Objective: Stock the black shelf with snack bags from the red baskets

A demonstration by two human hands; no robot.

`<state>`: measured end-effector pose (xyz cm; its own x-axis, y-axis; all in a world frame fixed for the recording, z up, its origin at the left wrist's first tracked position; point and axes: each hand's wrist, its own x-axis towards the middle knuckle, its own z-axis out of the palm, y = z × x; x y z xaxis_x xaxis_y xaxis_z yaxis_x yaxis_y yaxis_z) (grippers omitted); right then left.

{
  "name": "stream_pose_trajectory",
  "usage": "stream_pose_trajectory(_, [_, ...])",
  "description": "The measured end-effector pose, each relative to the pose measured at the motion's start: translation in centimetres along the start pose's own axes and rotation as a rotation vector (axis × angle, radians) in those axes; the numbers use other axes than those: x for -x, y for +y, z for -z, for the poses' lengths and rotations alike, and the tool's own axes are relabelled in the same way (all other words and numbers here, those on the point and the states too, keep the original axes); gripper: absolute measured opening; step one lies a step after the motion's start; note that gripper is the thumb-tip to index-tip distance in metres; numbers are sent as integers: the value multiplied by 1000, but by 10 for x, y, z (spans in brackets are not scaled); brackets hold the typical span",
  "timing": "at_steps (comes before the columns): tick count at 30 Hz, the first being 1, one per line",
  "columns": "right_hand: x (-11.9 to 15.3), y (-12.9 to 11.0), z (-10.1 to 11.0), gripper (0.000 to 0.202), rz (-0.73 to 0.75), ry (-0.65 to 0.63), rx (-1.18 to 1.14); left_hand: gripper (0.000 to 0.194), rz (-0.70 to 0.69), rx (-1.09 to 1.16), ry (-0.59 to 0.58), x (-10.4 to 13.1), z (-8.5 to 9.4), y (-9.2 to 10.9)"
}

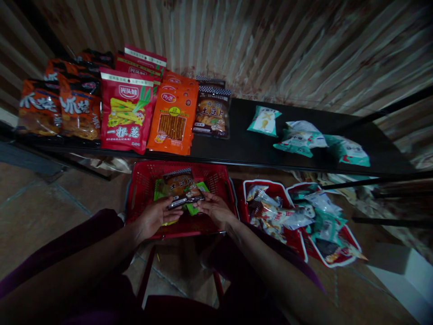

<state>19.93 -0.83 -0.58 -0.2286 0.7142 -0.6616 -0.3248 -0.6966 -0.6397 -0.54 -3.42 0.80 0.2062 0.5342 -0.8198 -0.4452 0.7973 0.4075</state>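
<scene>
Over the red basket (142,180) in front of me, both hands hold a dark brown snack bag (181,186) with a checkered top edge and a potato picture. My left hand (154,216) grips its lower left corner. My right hand (216,208) has the lower right corner between thumb and fingers. Beneath the bag, a green packet (203,187) and part of a yellow packet (171,222) show inside the basket. Similar brown snack bags (212,113) stand on the black shelf (237,151) just beyond.
Orange-and-black bags (80,106), red bags (126,110) and orange packets (172,118) stand on the shelf's left. Several teal bags (264,121) lie on its right. Two red baskets with white rims (245,184) (355,243) hold snack bags at right. A white box (414,275) sits lower right.
</scene>
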Motion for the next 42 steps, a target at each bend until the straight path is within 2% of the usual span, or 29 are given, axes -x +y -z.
stream_pose_trajectory(7, [-1, 2, 0, 33, -40, 68, -11, 27, -136, -40, -56, -3, 1, -7])
stream_pose_trajectory(13, [-2, 4, 2, 18, -128, 106, -31, 32, -185, -146, -21, 2, 1, -7])
stream_pose_trajectory(20, [-4, 3, 5, 19, -144, 55, 49, 36, -186, -217, -20, 4, 0, -4])
stream_pose_trajectory(24, [-3, -2, 1, 33, -154, -20, -4, 45, -154, -324, -128, 13, -7, -8])
stream_pose_trajectory(26, [-4, -3, 1, 38, -159, -7, -21, 55, -97, -370, -158, 17, -9, -12])
stream_pose_trajectory(28, [-4, -5, 2, 39, -152, 37, -15, 58, -78, -376, -129, 18, -9, -15])
stream_pose_trajectory(30, [-3, -5, 3, 40, -138, 53, -1, 50, -107, -330, -92, 17, -7, -13])
stream_pose_trajectory(33, [-1, -4, 3, 42, -157, -3, 49, 40, -164, -205, -46, 12, -4, -3])
stream_pose_trajectory(35, [2, -3, 1, 43, -181, -51, 86, 34, -194, -128, 41, 8, -3, 6])
stream_pose_trajectory(38, [4, -1, -1, 42, -194, -79, 108, 14, -237, -37, 194, 4, -3, 14])
stream_pose_trajectory(42, [4, 0, 1, 39, -195, -69, 132, 6, -224, 3, 177, 3, -1, 12])
